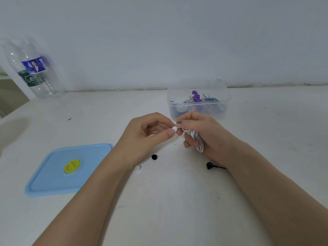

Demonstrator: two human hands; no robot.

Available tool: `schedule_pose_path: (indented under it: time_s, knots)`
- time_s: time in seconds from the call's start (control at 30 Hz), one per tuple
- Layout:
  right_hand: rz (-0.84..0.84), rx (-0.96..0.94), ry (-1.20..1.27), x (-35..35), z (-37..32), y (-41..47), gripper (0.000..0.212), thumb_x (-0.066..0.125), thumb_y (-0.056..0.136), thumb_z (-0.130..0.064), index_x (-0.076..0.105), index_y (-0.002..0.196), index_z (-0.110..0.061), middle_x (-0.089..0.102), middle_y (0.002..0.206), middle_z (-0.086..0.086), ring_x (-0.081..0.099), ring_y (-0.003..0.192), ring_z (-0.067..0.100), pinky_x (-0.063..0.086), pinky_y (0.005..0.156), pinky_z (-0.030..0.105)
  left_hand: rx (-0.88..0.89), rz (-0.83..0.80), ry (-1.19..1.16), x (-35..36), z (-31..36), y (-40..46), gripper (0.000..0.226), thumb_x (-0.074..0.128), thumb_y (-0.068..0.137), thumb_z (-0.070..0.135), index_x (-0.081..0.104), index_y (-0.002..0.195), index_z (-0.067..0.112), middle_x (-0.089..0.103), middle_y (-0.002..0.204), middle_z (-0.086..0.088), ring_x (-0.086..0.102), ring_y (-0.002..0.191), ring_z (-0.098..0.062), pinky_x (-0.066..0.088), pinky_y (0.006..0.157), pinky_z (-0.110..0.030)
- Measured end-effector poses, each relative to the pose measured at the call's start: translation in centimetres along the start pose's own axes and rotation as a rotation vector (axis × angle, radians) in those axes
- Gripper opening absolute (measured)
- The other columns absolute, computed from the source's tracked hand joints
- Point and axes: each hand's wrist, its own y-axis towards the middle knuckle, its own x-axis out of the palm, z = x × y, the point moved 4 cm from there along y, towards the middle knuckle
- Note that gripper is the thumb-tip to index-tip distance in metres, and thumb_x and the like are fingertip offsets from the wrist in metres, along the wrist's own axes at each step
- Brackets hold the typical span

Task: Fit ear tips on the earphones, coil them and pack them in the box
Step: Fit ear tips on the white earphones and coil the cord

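Note:
My left hand (150, 132) pinches a small white ear tip (174, 129) between thumb and forefinger, right against the fingertips of my right hand (200, 132). My right hand grips the white earphones (197, 141), whose cable hangs bundled out of the fist. A clear plastic box (198, 99) stands just behind the hands and holds several coloured earphones. On the table below the hands lie a loose black ear tip (154, 156), a loose white ear tip (137, 168) and a black earbud (210, 165) whose cable runs under my right forearm.
The box's blue lid (53, 176) with a yellow centre lies flat at the left front. A clear plastic bottle (33, 70) stands at the far left against the white wall. The white table's left edge runs past the bottle.

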Motion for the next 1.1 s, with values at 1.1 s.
schedule_pose_path:
  time_s: [1.1]
  knots:
    - [0.093, -0.059, -0.189, 0.6, 0.1, -0.4, 0.008, 0.063, 0.094, -0.009, 0.067, 0.097, -0.003, 0.077, 0.086, 0.009, 0.037, 0.044, 0.021, 0.041, 0.044, 0.025, -0.109, -0.082, 0.345, -2.2, 0.1, -1.5, 0.012, 0.068, 0.095, 0.011, 0.061, 0.088, 0.018, 0.062, 0.071, 0.013, 0.05, 0.067, -0.012, 0.045, 0.064, -0.031]
